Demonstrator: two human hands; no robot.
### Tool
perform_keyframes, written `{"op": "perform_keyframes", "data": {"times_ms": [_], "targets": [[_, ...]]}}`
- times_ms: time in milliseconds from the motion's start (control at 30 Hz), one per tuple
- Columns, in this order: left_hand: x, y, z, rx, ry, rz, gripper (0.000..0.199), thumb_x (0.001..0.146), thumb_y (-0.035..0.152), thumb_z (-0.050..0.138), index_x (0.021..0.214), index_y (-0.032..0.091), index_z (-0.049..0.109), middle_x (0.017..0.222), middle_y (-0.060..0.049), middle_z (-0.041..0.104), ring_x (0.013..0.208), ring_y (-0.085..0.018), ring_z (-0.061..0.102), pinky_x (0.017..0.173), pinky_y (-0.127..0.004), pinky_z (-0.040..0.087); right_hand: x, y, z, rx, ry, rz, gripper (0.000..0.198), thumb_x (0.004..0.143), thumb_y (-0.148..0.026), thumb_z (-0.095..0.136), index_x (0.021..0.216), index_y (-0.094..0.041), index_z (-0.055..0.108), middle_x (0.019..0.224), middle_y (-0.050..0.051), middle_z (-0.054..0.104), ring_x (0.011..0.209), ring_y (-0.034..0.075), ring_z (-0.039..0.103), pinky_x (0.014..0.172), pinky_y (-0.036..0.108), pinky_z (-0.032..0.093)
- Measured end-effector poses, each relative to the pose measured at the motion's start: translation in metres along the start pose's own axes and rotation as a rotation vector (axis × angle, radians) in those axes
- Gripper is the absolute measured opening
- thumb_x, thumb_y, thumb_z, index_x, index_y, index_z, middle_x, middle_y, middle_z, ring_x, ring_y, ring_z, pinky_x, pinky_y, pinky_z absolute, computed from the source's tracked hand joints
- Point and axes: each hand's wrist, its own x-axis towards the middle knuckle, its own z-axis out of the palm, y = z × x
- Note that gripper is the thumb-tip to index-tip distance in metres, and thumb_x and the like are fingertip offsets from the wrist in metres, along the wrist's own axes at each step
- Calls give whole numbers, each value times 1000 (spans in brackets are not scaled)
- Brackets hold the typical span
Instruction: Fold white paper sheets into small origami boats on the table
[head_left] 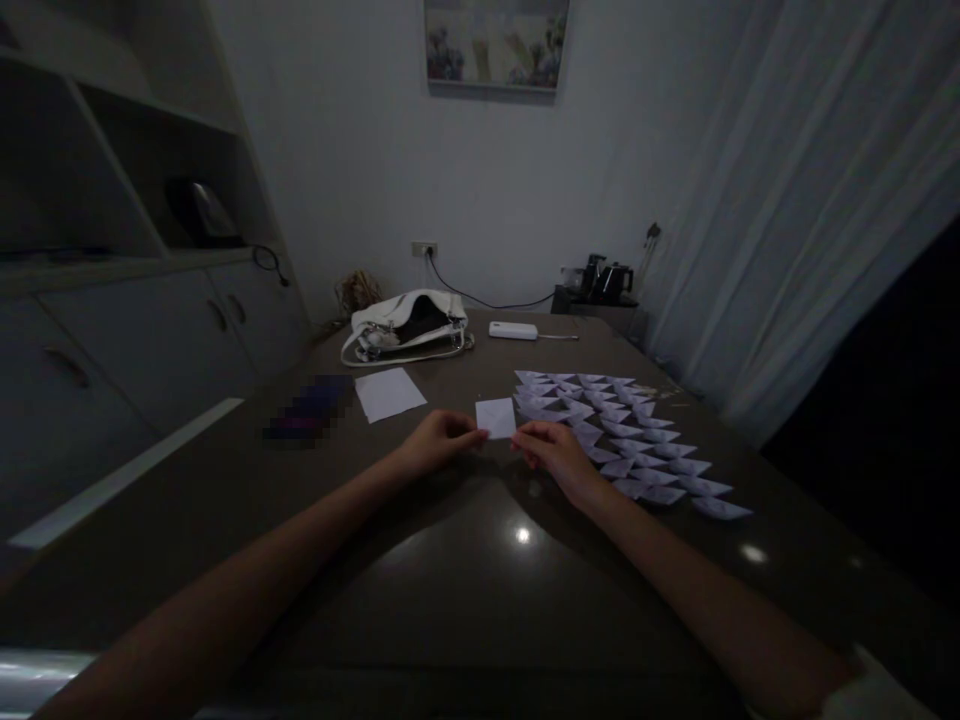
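A small white folded paper square point(496, 418) is held up between my two hands, just above the dark table. My left hand point(444, 440) pinches its lower left corner, thumb against the fingers. At the lower right corner, my right hand point(553, 452) grips it the same way with the fingertips. Several folded paper boats point(630, 445) stand in rows on the table, right beside and beyond my right hand. To the left lies a stack of flat white paper sheets point(389, 393), apart from my left hand.
A white handbag point(409, 325) rests at the back left of the table point(450, 600). Behind the boats lies a white power bank point(513, 330) with a short cable. A blurred dark item point(309, 407) is left of the paper. Black kettles point(611, 283) stand on a back-right stand.
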Motion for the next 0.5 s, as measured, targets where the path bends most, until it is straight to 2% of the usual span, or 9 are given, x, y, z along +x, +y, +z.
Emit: {"op": "perform_keyframes", "data": {"times_ms": [133,300,333,400,467,500], "targets": [[0,-2,-2,38,-58,11,42,76,53,61,71,11,61,61,0,57,55,-10,49,50,-20,34,0,1,1,-41,-14,0,25,70,-39,63,67,-15,62,59,-1,56,46,7,44,45,20,32],[-1,-1,-1,71,-63,35,43,79,53,59,71,11,62,60,-1,56,55,-11,48,51,-21,35,1,0,-1,-128,-10,-17,25,72,-40,57,69,-15,59,54,-3,52,43,8,43,42,20,33],[-1,-1,-1,73,-44,44,42,80,52,58,76,11,63,64,-2,57,58,-12,51,53,-22,37,1,0,-1,-147,-7,-19,24,73,-40,56,69,-16,58,55,-3,53,43,8,43,42,20,33],[-1,0,-3,69,37,68,41,82,49,57,97,12,62,81,-5,62,69,-15,55,60,-24,42,2,0,-3,-200,-16,-22,22,75,-38,51,69,-17,56,57,-2,54,41,7,42,40,20,32],[-2,1,-6,107,133,151,44,83,44,58,117,16,54,103,-8,60,82,-16,57,69,-26,45,3,0,-5,-279,-52,-30,18,75,-33,51,67,-17,55,56,-3,54,40,7,41,40,20,31],[-3,2,-7,154,146,216,42,84,40,59,118,17,54,110,-8,58,89,-17,57,73,-26,46,2,0,-5,-327,-80,-37,16,74,-29,52,65,-17,56,54,-3,54,40,8,42,41,21,31]]}}
